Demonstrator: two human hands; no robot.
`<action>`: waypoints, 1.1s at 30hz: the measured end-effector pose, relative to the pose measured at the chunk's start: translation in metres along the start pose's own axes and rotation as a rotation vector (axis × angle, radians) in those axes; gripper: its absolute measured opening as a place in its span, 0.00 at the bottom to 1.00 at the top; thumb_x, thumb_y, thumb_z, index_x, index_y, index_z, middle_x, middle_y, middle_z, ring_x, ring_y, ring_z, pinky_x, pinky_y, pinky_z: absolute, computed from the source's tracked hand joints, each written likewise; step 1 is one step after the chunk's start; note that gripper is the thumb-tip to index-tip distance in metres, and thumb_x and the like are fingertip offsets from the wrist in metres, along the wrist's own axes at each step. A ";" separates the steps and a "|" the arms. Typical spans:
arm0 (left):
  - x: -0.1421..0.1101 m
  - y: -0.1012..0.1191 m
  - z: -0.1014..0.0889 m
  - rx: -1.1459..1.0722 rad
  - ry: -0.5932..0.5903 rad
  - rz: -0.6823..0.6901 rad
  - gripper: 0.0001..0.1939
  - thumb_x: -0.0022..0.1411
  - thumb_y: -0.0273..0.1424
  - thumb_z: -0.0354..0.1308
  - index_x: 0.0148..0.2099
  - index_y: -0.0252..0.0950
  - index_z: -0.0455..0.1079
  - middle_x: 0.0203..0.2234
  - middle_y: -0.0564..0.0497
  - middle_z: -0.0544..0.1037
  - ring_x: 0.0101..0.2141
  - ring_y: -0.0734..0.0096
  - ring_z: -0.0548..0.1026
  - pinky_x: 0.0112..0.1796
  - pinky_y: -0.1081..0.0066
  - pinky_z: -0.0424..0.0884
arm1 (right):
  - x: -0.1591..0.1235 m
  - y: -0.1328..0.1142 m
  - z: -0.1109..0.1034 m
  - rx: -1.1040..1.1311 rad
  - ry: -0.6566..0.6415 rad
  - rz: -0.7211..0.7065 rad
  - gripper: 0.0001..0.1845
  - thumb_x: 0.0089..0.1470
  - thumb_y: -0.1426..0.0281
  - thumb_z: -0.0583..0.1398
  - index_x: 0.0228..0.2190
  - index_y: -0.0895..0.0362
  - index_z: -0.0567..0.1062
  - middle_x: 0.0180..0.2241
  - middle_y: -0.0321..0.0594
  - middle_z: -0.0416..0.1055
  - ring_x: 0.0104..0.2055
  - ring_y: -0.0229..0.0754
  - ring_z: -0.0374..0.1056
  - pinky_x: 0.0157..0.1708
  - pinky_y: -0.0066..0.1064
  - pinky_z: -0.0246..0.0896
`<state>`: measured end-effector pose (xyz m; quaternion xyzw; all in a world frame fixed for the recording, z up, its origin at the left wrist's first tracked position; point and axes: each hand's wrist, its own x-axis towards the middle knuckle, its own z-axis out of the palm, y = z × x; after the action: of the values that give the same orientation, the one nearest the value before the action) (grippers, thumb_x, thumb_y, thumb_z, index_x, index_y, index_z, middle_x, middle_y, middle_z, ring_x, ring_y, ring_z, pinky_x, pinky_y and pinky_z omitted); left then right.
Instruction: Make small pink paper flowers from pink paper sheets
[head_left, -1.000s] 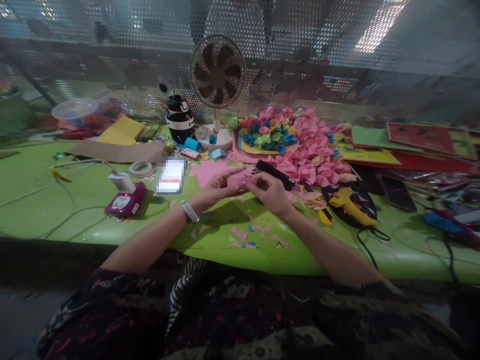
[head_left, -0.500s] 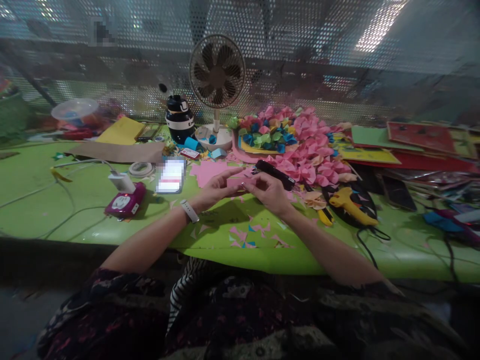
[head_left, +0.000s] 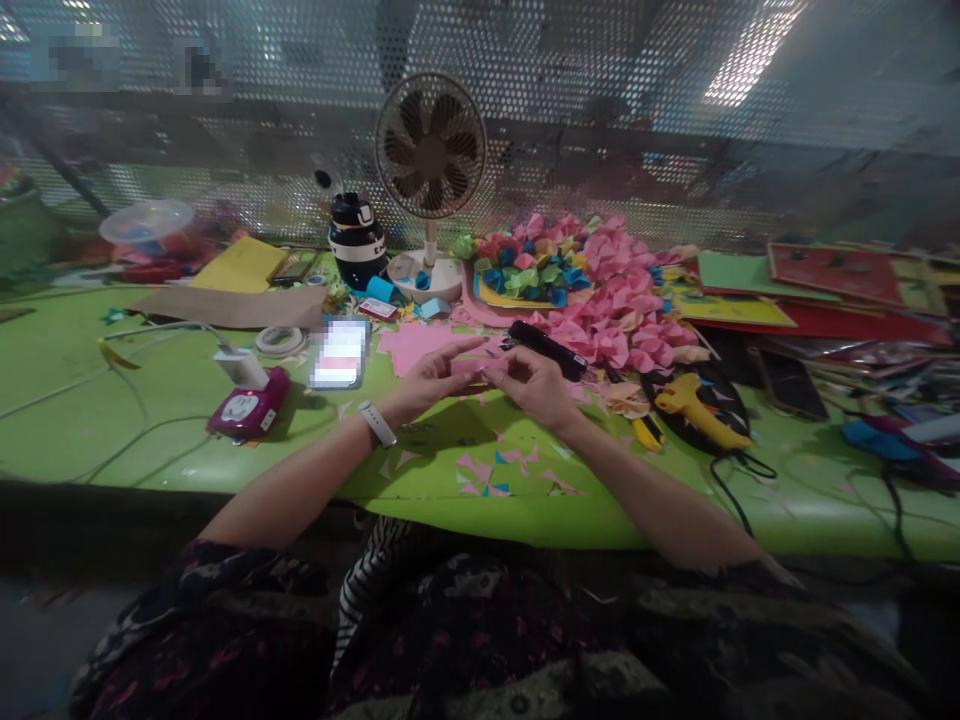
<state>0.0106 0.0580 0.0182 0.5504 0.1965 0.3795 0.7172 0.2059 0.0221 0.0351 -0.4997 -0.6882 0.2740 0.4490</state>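
Observation:
Between my two hands, above the green table (head_left: 420, 465), is a small piece of pink paper (head_left: 472, 368). My left hand (head_left: 431, 385) pinches its left side, thumb below and fingers stretched along the top. The right side is pinched by my right hand (head_left: 534, 385), with thumb and fingers closed on it. Just behind my left hand lies a stack of pink paper (head_left: 420, 345). A black stapler-like tool (head_left: 549, 350) rests right behind my right hand. Pink and blue paper scraps (head_left: 491, 472) are scattered on the table in front of my hands.
Pink paper flowers (head_left: 622, 330) are heaped behind the black tool. At right lies a yellow glue gun (head_left: 701, 412). On the left are a lit phone (head_left: 339, 353) and a purple power socket (head_left: 251, 403) with cables. A fan (head_left: 431, 150) and black bottle (head_left: 357, 243) stand behind.
Both hands keep hold of the pink paper, which now looks narrower between the fingers. The whole view has shifted very slightly.

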 end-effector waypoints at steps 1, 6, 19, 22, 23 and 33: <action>0.000 0.000 0.000 0.002 0.001 -0.002 0.35 0.57 0.34 0.70 0.65 0.39 0.65 0.48 0.43 0.81 0.46 0.63 0.80 0.54 0.59 0.72 | 0.000 0.000 0.000 -0.001 -0.003 0.001 0.17 0.51 0.54 0.64 0.29 0.56 0.72 0.27 0.38 0.71 0.29 0.40 0.66 0.31 0.33 0.62; 0.001 -0.001 -0.003 0.011 0.002 -0.009 0.36 0.57 0.33 0.69 0.66 0.40 0.63 0.48 0.44 0.81 0.47 0.64 0.79 0.54 0.59 0.72 | 0.002 0.002 0.001 0.078 0.093 0.005 0.19 0.48 0.54 0.66 0.33 0.55 0.69 0.33 0.39 0.72 0.29 0.38 0.66 0.30 0.32 0.63; -0.001 0.008 0.001 0.239 0.089 -0.173 0.22 0.54 0.42 0.71 0.43 0.29 0.77 0.35 0.40 0.83 0.34 0.65 0.82 0.39 0.66 0.78 | 0.009 0.005 -0.001 0.137 0.082 0.051 0.24 0.44 0.47 0.67 0.26 0.56 0.72 0.26 0.39 0.72 0.29 0.40 0.66 0.32 0.34 0.65; 0.000 0.009 0.000 0.292 0.081 -0.216 0.21 0.53 0.45 0.70 0.36 0.29 0.78 0.32 0.40 0.83 0.31 0.67 0.82 0.36 0.68 0.78 | 0.009 0.003 -0.002 0.145 0.072 0.091 0.24 0.43 0.48 0.68 0.26 0.56 0.71 0.24 0.36 0.70 0.27 0.38 0.65 0.31 0.33 0.65; 0.000 0.009 0.000 0.298 0.080 -0.207 0.22 0.52 0.45 0.70 0.35 0.29 0.78 0.32 0.40 0.83 0.30 0.67 0.82 0.35 0.69 0.78 | 0.009 0.003 -0.002 0.164 0.070 0.110 0.25 0.42 0.48 0.69 0.26 0.56 0.71 0.24 0.35 0.69 0.27 0.38 0.64 0.31 0.33 0.65; 0.002 0.007 -0.003 0.286 0.093 -0.182 0.23 0.50 0.47 0.71 0.34 0.30 0.78 0.28 0.42 0.83 0.25 0.71 0.80 0.32 0.71 0.77 | 0.012 -0.007 -0.008 0.319 -0.325 0.285 0.24 0.38 0.51 0.71 0.25 0.59 0.77 0.25 0.38 0.75 0.23 0.34 0.67 0.25 0.28 0.68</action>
<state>0.0072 0.0619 0.0239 0.6086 0.3304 0.3064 0.6531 0.2088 0.0301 0.0481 -0.4639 -0.6222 0.5159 0.3626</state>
